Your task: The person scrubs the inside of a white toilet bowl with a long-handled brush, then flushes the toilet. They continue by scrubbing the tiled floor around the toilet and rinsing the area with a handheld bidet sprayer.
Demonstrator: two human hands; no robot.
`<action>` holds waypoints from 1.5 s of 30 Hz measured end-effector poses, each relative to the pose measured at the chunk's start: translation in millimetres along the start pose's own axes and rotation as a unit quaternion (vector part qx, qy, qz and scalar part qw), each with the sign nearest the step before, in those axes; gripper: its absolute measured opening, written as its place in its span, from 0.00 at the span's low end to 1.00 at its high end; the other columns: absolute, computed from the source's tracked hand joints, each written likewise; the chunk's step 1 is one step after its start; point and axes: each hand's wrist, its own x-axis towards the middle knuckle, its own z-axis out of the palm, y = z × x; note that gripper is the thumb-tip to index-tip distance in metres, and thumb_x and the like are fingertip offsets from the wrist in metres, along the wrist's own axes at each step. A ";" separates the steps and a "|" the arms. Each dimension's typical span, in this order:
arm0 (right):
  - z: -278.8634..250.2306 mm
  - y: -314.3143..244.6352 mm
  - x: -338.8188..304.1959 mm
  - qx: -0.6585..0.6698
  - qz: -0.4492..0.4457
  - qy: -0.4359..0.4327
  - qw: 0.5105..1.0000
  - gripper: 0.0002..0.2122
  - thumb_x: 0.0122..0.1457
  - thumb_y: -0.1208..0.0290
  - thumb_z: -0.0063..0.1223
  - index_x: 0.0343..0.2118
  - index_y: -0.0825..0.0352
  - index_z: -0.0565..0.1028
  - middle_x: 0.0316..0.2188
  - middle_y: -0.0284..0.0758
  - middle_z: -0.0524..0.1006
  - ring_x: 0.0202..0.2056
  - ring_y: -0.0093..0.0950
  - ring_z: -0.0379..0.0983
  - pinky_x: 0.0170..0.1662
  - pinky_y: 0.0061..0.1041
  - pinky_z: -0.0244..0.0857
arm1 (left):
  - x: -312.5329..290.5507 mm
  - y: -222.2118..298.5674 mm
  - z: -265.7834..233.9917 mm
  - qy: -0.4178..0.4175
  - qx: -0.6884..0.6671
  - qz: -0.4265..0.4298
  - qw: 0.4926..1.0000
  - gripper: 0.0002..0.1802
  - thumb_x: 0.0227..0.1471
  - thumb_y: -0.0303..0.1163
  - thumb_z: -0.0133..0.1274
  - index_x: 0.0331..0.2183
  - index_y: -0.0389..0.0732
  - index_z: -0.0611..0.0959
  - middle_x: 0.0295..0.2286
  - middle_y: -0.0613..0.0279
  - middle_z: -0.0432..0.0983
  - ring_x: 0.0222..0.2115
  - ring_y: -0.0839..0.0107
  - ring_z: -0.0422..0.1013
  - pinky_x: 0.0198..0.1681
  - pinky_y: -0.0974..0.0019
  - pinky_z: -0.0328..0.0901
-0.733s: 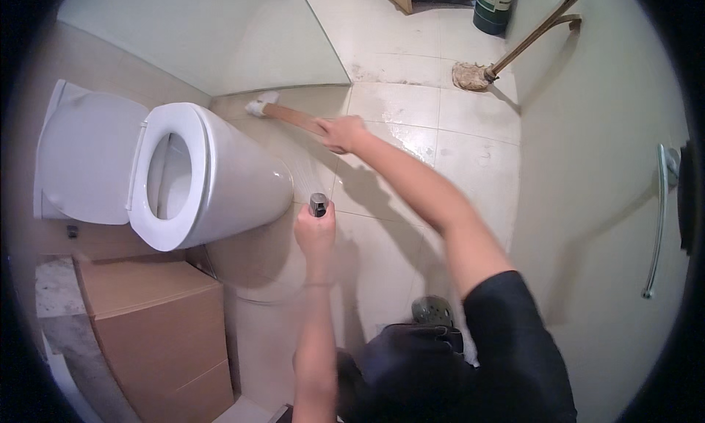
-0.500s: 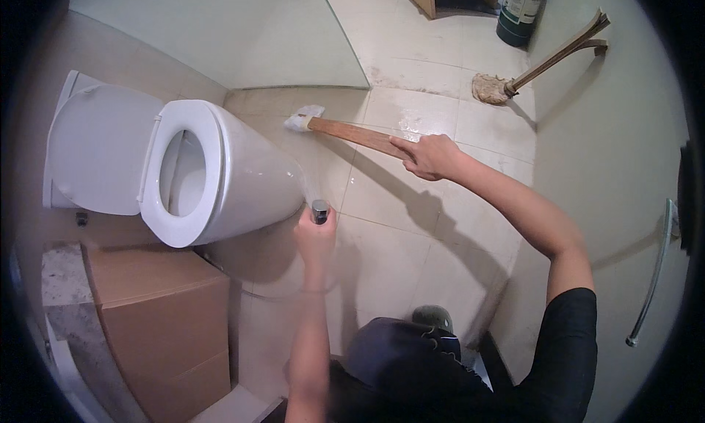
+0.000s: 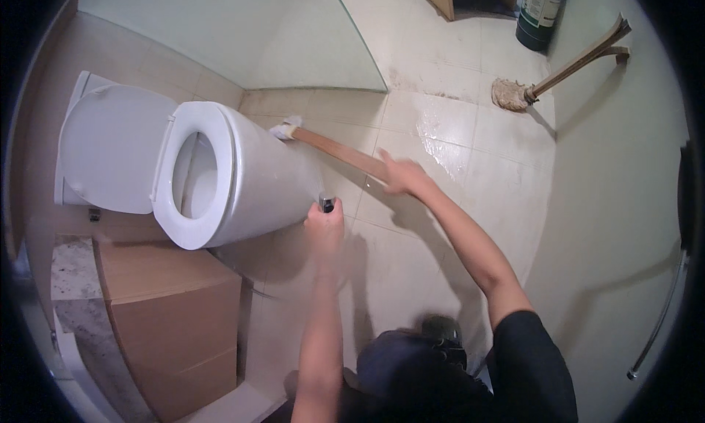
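My left hand (image 3: 325, 228) is closed round a chrome hand sprayer (image 3: 327, 203), held low in front of the white toilet (image 3: 275, 166). My right hand (image 3: 402, 175) grips the end of a flat wooden stick (image 3: 338, 150), slightly blurred by motion. At the stick's far end is a whitish wrapped head (image 3: 285, 128), which appears to meet the side of the toilet's base. The seat (image 3: 165, 170) is down and the lid (image 3: 117, 147) stands raised. Whether water leaves the sprayer now is hard to make out.
Wet tiles (image 3: 448, 147) shine beyond my right hand. A wooden-handled mop (image 3: 512, 95) leans on the right wall. A dark green cylinder (image 3: 540, 19) and an open cardboard box (image 3: 470, 3) stand at the back. A glass panel (image 3: 316, 45) rises behind the toilet; a large carton (image 3: 176, 327) sits front left.
My right hand and the stick have swung left, bringing the wrapped head against the toilet's base. The sprayer has moved slightly closer to the toilet. The view has shifted a little.
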 end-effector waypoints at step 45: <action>-19.8 -90.7 233.9 -0.112 -0.236 0.070 0.963 0.24 0.50 0.71 0.62 0.53 0.62 0.73 0.36 0.43 0.82 0.39 0.43 0.81 0.39 0.42 0.75 | 32.1 54.4 8.0 0.005 -0.035 0.057 0.998 0.22 0.55 0.44 0.58 0.26 0.31 0.79 0.20 0.45 0.76 0.22 0.56 0.75 0.30 0.57 0.67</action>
